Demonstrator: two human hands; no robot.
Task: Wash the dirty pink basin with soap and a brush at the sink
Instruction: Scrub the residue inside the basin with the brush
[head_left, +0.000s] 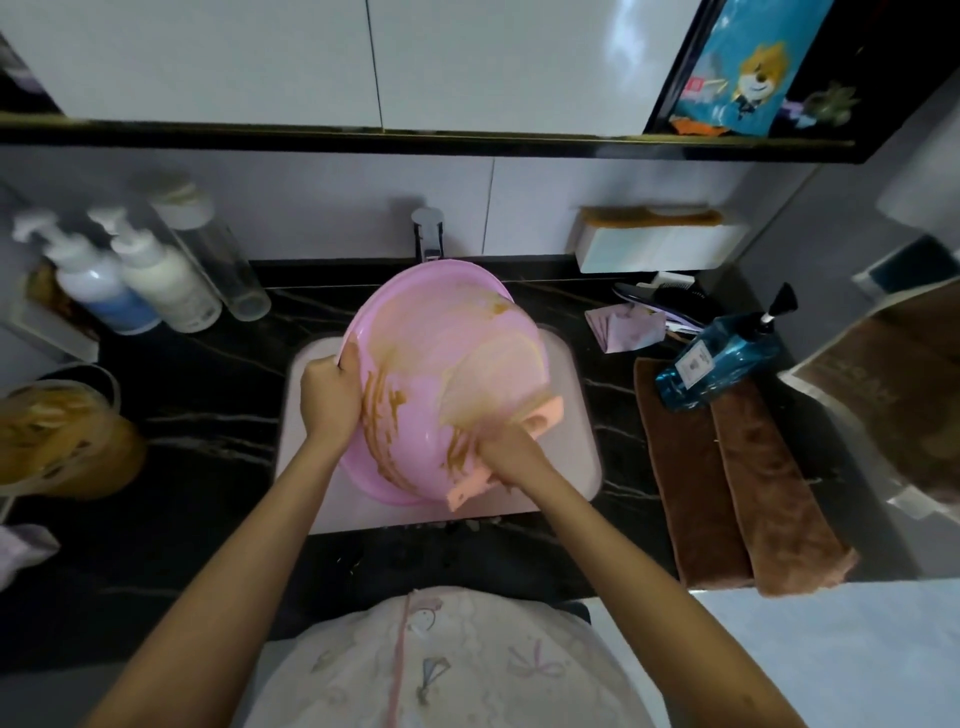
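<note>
Basin (415, 322) across nearly whole sink (583, 441)

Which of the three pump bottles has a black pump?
The clear blue bottle right of the white sink; the white bottle with blue base and the cream bottle at left have white pumps.

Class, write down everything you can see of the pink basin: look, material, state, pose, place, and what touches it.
The pink basin is round, smooth and looks like plastic. It is tilted over the white sink, below the tap, its inside facing the camera. Brown smears streak its inner wall, thickest at lower left. The left hand grips its left rim; the right hand holds a blurred peach brush against the inside.
</note>
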